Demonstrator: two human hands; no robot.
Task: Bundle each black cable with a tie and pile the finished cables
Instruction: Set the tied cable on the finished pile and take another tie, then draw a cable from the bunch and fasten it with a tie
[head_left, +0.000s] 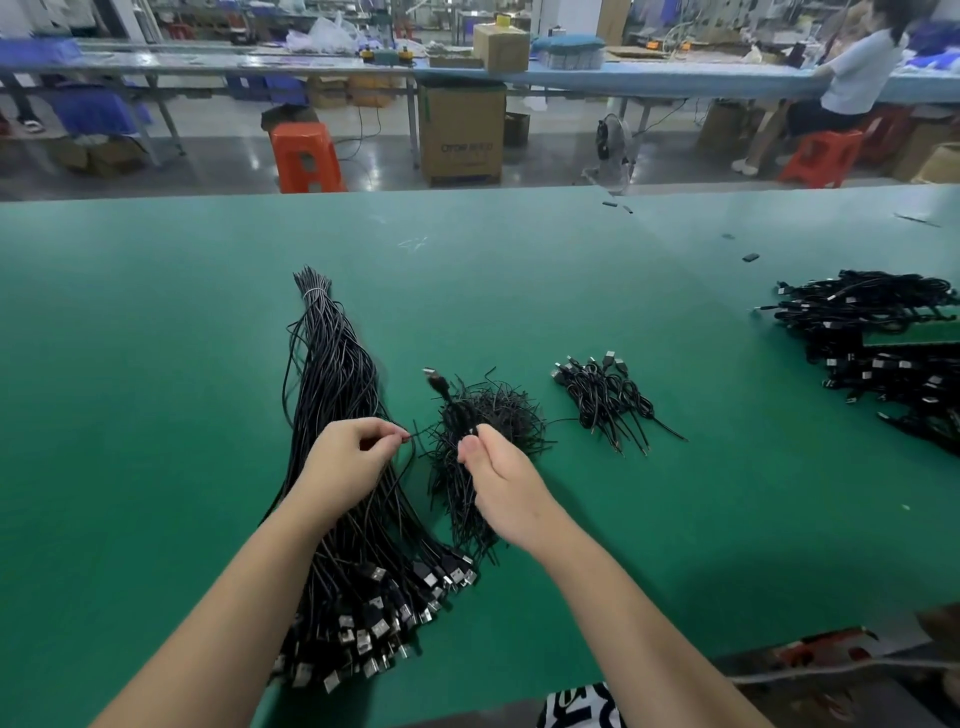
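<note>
A long sheaf of loose black cables (332, 374) lies on the green table (156, 312), with its USB plugs at the near end. To its right sits a heap of short black ties (498, 415). My left hand (353, 457) pinches the thin end of a black cable above the sheaf. My right hand (498, 478) grips a coiled black cable (452, 405) over the tie heap; its USB plug sticks up to the left. A small pile of bundled cables (608, 395) lies further right.
A large heap of black cables (883, 343) covers the table's right edge. Small black scraps (750, 257) lie at the far right of the table. Beyond the table are orange stools, cardboard boxes, benches and a seated person.
</note>
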